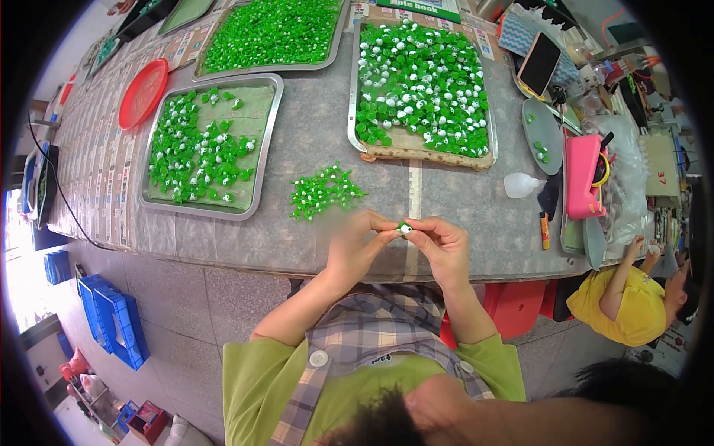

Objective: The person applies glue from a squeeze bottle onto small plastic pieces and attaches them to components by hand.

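Between the fingertips of both hands, over the near part of the table, is a small green piece with a white ball-like part and a dark spot (pixel 404 229). My left hand (pixel 355 245) pinches it from the left, thumb and forefinger pressed together. From the other side my right hand (pixel 446 249) grips the same piece with thumb and forefinger. Just beyond my left hand lies a loose pile of small green pieces with white tips (pixel 325 192). What exactly the held piece is, I cannot make out.
Metal trays of green-and-white pieces stand at the left (pixel 256 189), far right (pixel 353 119) and back (pixel 297 67). A red plate (pixel 143 95) lies far left. To the right are a phone (pixel 539 65), grey dish (pixel 541 134), white cup (pixel 522 185) and pink tape dispenser (pixel 582 178). Another person (pixel 625 305) sits right.
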Tool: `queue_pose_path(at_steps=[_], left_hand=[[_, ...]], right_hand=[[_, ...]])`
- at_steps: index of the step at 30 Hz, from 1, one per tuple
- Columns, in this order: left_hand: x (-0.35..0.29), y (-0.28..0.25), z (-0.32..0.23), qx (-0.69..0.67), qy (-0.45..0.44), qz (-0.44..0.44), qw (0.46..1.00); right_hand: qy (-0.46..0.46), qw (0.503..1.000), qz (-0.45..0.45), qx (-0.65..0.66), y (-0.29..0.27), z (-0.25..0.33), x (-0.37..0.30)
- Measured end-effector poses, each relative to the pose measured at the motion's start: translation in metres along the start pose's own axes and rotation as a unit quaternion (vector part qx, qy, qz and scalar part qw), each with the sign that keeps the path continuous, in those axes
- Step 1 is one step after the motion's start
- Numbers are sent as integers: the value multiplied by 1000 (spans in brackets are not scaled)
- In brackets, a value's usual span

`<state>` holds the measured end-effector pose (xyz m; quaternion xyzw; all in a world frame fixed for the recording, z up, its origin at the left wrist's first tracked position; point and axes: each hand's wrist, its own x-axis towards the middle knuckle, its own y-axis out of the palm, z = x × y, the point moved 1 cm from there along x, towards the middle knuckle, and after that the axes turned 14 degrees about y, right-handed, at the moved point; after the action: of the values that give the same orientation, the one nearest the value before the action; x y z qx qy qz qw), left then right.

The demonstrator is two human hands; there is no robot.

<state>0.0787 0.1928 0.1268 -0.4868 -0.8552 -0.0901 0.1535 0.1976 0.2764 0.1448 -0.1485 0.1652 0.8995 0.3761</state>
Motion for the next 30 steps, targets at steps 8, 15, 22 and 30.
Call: queue_pose_path(at_steps=[8, 15, 22, 30], left_hand=[[4, 0, -10, 138, 130, 31, 981], [3, 1, -8, 135, 134, 61, 980], [13, -3, -13, 188, 164, 84, 965], [7, -1, -8, 230, 180, 64, 954]], right_hand=[[20, 999, 34, 22, -5, 2, 1], [67, 996, 43, 47, -8, 3, 2], [86, 991, 67, 82, -9, 3, 10], [85, 989, 63, 108, -5, -11, 12]])
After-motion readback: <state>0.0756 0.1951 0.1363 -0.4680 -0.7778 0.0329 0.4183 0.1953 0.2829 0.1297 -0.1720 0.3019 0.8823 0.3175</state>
